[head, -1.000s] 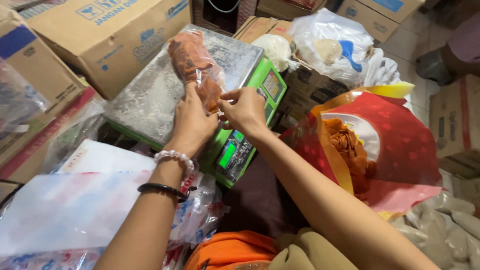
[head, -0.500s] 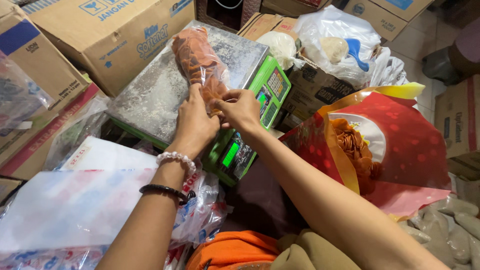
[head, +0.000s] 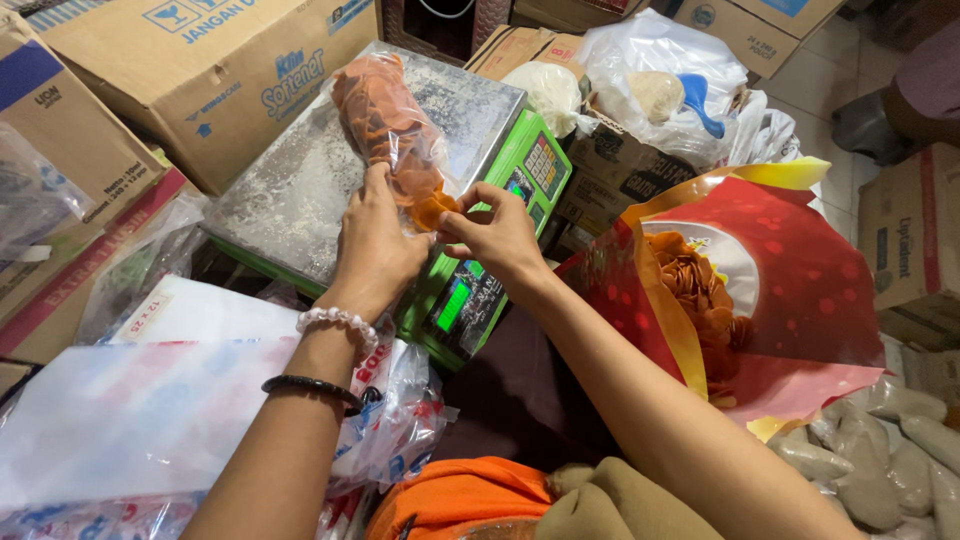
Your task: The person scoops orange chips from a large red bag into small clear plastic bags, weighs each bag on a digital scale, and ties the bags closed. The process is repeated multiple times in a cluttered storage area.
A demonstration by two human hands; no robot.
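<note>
We pinch the near end of the clear bag of orange crackers (head: 392,130) with left hand (head: 375,240) and right hand (head: 495,235); it lies on the green scale (head: 330,170), long axis running far-left.

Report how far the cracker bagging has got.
Done: a clear bag of orange crackers lies filled on the scale. In hand: left hand and right hand pinch its open end. Left: the red sack holds more crackers.

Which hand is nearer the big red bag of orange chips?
Right. The right hand pinches the clear bag's end, just left of the red bag. The left hand is farther left.
</note>
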